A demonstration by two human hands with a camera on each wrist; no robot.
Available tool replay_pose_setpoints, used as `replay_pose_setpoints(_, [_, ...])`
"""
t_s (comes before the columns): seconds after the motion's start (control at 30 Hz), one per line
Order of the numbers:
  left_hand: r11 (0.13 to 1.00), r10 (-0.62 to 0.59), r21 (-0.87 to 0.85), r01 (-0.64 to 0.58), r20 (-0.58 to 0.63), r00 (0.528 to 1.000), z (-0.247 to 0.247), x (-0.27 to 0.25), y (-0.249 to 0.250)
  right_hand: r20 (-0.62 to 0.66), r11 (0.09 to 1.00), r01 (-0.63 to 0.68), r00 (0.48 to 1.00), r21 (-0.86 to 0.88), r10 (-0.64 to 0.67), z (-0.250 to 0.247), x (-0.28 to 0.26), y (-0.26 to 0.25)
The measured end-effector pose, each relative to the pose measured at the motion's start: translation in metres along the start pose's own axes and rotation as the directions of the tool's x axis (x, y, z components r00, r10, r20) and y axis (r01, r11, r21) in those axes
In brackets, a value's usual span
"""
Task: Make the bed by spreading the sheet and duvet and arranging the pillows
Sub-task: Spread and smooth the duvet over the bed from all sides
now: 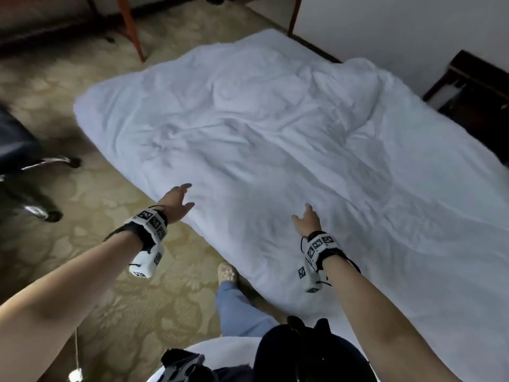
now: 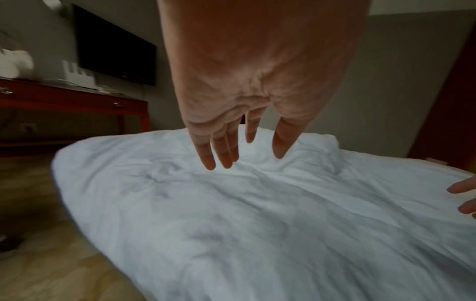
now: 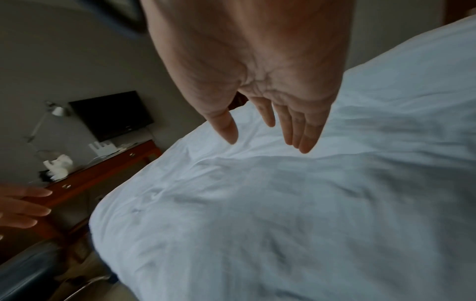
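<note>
Both hands [image 1: 176, 201] [image 1: 308, 220] spread above white duvet [image 1: 275, 133]

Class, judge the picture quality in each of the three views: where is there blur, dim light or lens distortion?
Head view: dim, bluish light; the chair at the left edge is smeared, and the duvet edges bow from the wide lens. Left wrist view: the left hand looms oversized and soft, the duvet foreground streaked. Right wrist view: tilted horizon, the right hand near and blurred, and the desk dim.

White duvet [image 1: 275, 139], beige floral-patterned carpet [image 1: 96, 194], reddish-brown desk [image 2: 77, 101], black television [image 2: 115, 55].
</note>
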State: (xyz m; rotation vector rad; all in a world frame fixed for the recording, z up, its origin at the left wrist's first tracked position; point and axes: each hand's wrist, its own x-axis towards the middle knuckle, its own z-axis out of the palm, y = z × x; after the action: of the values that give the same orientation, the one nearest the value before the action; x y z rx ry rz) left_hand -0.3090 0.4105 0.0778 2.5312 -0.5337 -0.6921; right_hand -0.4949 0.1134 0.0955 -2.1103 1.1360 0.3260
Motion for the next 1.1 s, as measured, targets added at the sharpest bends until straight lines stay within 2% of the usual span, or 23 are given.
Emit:
replay_pose_setpoints(0.23, [0.990, -0.134, -0.051, 0.129, -0.103, 0.986, -0.097, 0.072, -0.059, 0.121, 0.986, 0.164, 0.980, -0.040, -0.158, 0.055, 0.092, -0.153])
replay_pose_setpoints(0.4, [0.962, -0.266, -0.117, 0.248, -0.177, 0.948, -0.157, 0.113, -0.104, 0.199, 0.966, 0.243, 0.954, -0.086, -0.222, 0.085, 0.141, -0.259])
replay_pose_setpoints(0.67, [0.906, -0.413, -0.200, 0.373, -0.226, 0.882, -0.239, 0.153, -0.230, 0.295, 0.909, 0.381, 0.899, -0.167, -0.323, 0.163, 0.182, -0.429])
replay_pose_setpoints(0.8, [0.900, -0.427, -0.206, 0.385, -0.238, 0.872, -0.293, 0.188, -0.295, 0.281, 0.888, 0.415, 0.892, -0.200, -0.353, 0.210, 0.194, -0.505])
replay_pose_setpoints(1.1, [0.923, -0.360, -0.213, 0.321, -0.179, 0.916, -0.416, 0.285, -0.399, 0.230, 0.918, 0.316, 0.937, -0.240, -0.263, 0.274, 0.216, -0.647])
